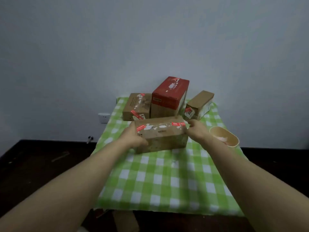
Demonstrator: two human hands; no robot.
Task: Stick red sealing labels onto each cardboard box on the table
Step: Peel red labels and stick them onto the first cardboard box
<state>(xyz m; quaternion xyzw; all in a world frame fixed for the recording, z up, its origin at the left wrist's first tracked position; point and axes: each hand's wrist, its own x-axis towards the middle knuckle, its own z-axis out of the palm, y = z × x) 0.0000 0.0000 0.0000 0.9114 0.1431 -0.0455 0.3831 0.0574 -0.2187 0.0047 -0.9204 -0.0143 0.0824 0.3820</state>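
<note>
Hands bracket the long cardboard box [161, 134] at the middle of the green checked tablecloth [163, 183]: the left hand [133, 137] is wrapped round its nine o'clock end, fingers curled onto the near face and thumb toward the top, while the right hand [196, 129] closes on its three o'clock end, though whether those fingers clamp the cardboard or only press a sticker I cannot tell. Two red sealing labels already sit on the box top, one [140, 127] just beside the left thumb and another [178, 123] touching or nearly touching the right fingertips. Judged from that, this box looks sealed or is getting its last label smoothed down, and the step in hand is finishing or repositioning it. At twelve o'clock behind it stand a brown box [137, 106] with red labels, a red-topped box [169, 97] and, toward one o'clock, a small tilted box [199, 104]. A paper cup [224, 136] at three o'clock holds pinkish scraps, possibly label backing or fresh labels. The next move likely calls for setting this box aside and checking which remaining box lacks a seal.
</note>
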